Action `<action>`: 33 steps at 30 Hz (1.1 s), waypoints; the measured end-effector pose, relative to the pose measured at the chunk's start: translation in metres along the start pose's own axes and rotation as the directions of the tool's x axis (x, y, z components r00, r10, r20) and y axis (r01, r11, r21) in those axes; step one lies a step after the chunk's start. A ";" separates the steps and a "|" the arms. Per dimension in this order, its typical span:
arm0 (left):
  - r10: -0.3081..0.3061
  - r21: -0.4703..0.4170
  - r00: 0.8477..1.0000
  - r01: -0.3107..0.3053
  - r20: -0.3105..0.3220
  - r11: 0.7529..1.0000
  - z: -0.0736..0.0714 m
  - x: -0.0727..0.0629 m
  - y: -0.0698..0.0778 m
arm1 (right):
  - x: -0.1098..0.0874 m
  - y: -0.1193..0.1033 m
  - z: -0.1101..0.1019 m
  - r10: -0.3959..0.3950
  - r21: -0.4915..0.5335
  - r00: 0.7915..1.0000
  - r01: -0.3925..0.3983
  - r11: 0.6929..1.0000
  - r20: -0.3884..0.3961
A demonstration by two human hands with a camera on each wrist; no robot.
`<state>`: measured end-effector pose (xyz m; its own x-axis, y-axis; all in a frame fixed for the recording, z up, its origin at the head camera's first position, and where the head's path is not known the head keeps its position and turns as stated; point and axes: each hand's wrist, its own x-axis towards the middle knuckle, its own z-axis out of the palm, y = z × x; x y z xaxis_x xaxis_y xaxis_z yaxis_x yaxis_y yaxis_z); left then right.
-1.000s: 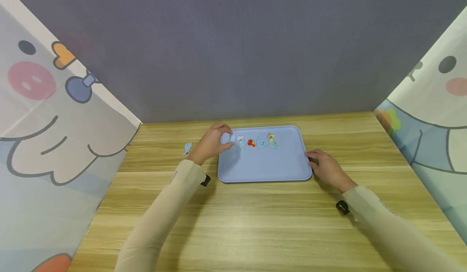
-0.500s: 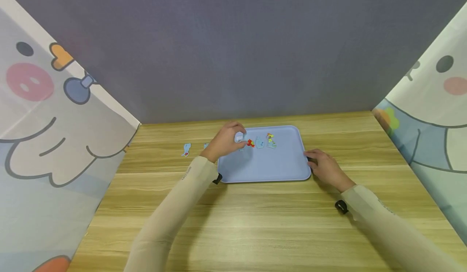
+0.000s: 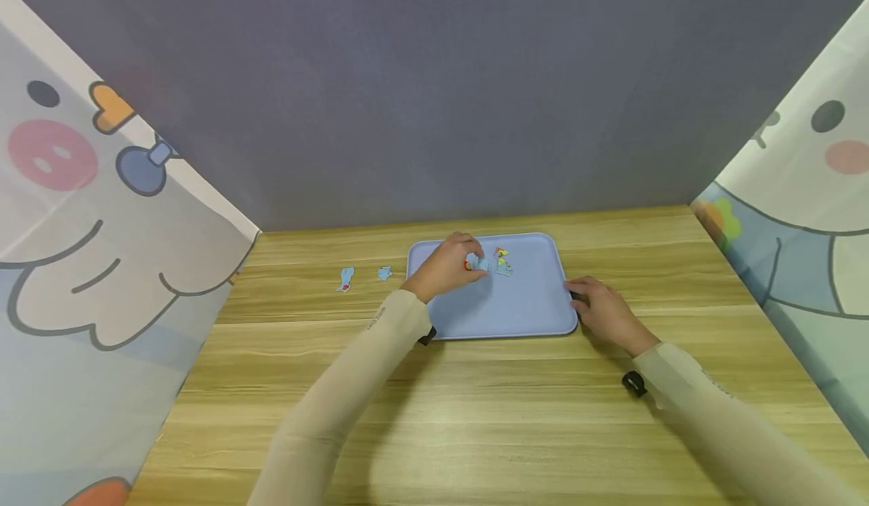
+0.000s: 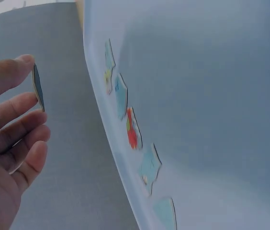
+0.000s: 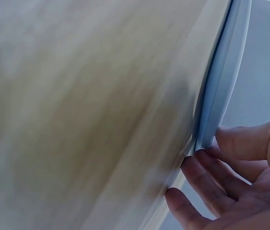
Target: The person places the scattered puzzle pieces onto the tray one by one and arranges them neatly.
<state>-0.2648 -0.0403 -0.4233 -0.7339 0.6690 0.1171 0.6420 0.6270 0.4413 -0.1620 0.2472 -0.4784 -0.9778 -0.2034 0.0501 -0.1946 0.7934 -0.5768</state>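
Observation:
My left hand (image 3: 451, 266) is over the upper part of a pale blue tray (image 3: 502, 314). Between thumb and fingertips it pinches a thin jigsaw piece (image 4: 38, 88), seen nearly edge-on in the left wrist view. Several more pieces lie in a row along the tray's far side, among them a red one (image 4: 133, 128) and a light blue one with a yellow patch (image 3: 503, 262); the hand hides part of this row in the head view. At the tray's right edge my right hand (image 3: 606, 311) grips the rim (image 5: 223, 81), thumb on top and fingers at the outer side.
Two light blue jigsaw pieces lie on the wooden table (image 3: 516, 415) left of the tray, a long one (image 3: 345, 280) and a smaller one (image 3: 385, 273). A grey partition (image 3: 475, 99) stands behind the table, with cartoon-printed sheets at both sides.
My left hand has moved right along the row of pieces, still pinching its piece. The smaller piece on the table has come out from behind it. The right hand stays at the rim.

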 end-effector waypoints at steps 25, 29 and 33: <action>-0.011 0.203 1.000 0.010 0.004 0.979 0.037 0.043 0.018 | 0.001 0.003 0.005 -0.026 -0.007 1.000 0.026 1.000 -0.014; -0.022 0.213 1.000 0.020 0.009 0.977 0.043 0.049 0.023 | 0.000 0.003 0.005 -0.025 -0.010 1.000 0.025 1.000 -0.010; -0.038 0.209 0.999 0.031 0.030 0.977 0.049 0.055 0.026 | -0.002 0.003 0.006 -0.016 -0.004 1.000 0.016 1.000 -0.004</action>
<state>-0.2777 0.0320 -0.4492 -0.7509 0.6564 0.0730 0.6510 0.7171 0.2488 -0.1605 0.2468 -0.4855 -0.9749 -0.2137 0.0621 -0.2101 0.7924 -0.5726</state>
